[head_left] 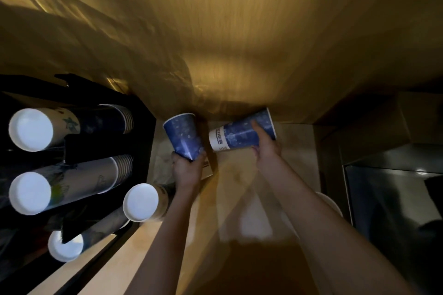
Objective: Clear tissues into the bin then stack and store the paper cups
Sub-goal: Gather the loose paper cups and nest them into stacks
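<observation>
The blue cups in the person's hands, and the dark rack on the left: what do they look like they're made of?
Blue cups: apparently paper, with a matte printed outside, a thin rolled rim and one white band with lettering. Rack: black and hard-edged, perhaps plastic or painted metal; too dark to tell. It holds sleeves of stacked cups.

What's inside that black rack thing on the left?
The black rack holds long stacks of paper cups lying on their sides, white bottoms facing the camera. About four stacks show. The rack's dark inside hides anything deeper in, and whether more cups sit behind them.
</observation>
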Action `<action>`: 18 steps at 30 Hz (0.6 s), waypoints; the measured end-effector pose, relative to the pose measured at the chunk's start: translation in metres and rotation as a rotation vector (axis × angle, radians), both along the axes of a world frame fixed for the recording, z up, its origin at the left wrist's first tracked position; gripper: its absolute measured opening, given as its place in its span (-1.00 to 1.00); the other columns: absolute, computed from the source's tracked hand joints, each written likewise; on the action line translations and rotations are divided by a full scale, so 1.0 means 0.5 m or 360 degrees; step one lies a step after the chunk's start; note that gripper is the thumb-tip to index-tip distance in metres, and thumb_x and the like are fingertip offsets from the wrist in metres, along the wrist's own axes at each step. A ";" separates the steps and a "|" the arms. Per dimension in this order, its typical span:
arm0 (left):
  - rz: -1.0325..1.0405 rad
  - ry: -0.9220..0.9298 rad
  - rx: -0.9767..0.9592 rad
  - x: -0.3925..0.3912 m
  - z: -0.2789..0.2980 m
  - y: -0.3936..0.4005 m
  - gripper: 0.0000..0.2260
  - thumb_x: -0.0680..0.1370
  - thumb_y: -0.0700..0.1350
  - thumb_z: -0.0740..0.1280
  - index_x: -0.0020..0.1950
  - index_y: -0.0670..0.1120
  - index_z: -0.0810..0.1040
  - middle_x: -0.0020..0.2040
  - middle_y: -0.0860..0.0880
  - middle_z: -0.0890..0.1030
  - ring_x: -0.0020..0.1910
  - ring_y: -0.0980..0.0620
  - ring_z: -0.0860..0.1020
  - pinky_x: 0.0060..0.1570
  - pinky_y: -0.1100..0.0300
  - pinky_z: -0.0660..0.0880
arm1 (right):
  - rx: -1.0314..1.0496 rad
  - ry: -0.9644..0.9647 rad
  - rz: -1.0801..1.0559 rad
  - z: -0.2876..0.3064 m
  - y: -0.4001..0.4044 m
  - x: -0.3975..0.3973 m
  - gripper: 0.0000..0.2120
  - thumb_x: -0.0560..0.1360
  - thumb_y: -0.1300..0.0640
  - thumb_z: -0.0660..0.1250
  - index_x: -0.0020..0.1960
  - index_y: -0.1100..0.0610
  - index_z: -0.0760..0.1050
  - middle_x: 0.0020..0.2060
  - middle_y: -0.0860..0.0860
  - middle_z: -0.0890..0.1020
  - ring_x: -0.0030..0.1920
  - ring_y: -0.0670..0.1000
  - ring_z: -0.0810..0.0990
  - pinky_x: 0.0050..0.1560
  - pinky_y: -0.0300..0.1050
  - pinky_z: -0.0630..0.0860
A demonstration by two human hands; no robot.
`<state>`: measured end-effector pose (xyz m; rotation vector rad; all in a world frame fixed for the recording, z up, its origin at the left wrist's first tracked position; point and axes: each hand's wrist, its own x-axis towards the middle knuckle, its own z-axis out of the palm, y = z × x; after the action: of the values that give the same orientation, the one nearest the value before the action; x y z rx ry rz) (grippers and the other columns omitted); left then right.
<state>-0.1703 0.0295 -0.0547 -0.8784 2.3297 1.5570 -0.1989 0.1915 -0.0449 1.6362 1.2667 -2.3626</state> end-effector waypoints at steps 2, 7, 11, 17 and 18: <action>-0.0053 0.0028 0.0128 0.014 0.014 0.009 -0.42 0.35 0.04 0.47 0.25 -0.15 0.34 0.12 -0.18 0.57 0.05 -0.14 0.57 0.06 -0.01 0.51 | 0.0160 0.0049 0.0062 0.006 0.011 0.010 -0.29 0.20 0.07 0.58 0.25 0.22 0.37 0.12 0.04 0.54 0.09 0.05 0.55 0.22 -0.02 0.49; -0.0376 0.0060 0.0188 0.072 0.028 0.025 -0.42 0.27 -0.11 0.55 0.20 -0.10 0.38 0.09 -0.12 0.58 0.04 -0.11 0.59 0.09 -0.12 0.54 | 0.0680 0.0225 0.0345 0.062 0.039 0.055 -0.24 0.12 0.01 0.59 0.23 0.20 0.39 0.15 0.10 0.60 0.11 0.08 0.59 0.21 0.06 0.52; -0.0537 0.0170 0.0209 0.138 0.026 0.031 -0.30 0.22 -0.20 0.57 0.25 -0.10 0.31 0.10 -0.02 0.50 0.11 -0.05 0.51 0.06 0.02 0.49 | 0.0973 0.0429 0.0546 0.131 0.061 0.110 -0.33 0.24 0.13 0.55 0.27 0.18 0.36 0.14 0.04 0.56 0.15 0.01 0.54 0.17 -0.09 0.45; -0.0692 0.0275 0.0151 0.209 0.024 0.038 -0.18 0.21 -0.25 0.57 0.37 -0.09 0.23 0.25 -0.05 0.45 0.22 -0.02 0.41 0.21 0.01 0.43 | 0.1299 0.0702 0.0686 0.217 0.069 0.195 -0.05 0.28 0.14 0.53 0.46 0.06 0.00 0.32 0.03 0.37 0.29 0.01 0.42 0.24 -0.14 0.42; -0.0683 0.0287 0.0131 0.215 0.022 0.038 -0.18 0.21 -0.26 0.56 0.38 -0.12 0.24 0.26 -0.08 0.46 0.23 -0.05 0.42 0.19 0.05 0.43 | 0.1313 0.0765 0.0697 0.231 0.069 0.207 -0.04 0.29 0.15 0.53 0.47 0.02 -0.03 0.29 -0.01 0.35 0.28 -0.02 0.42 0.21 -0.18 0.42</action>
<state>-0.0629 0.0484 -0.0440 -0.2017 2.3465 1.5764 -0.0952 0.2260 0.0705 0.6705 2.6071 -2.1134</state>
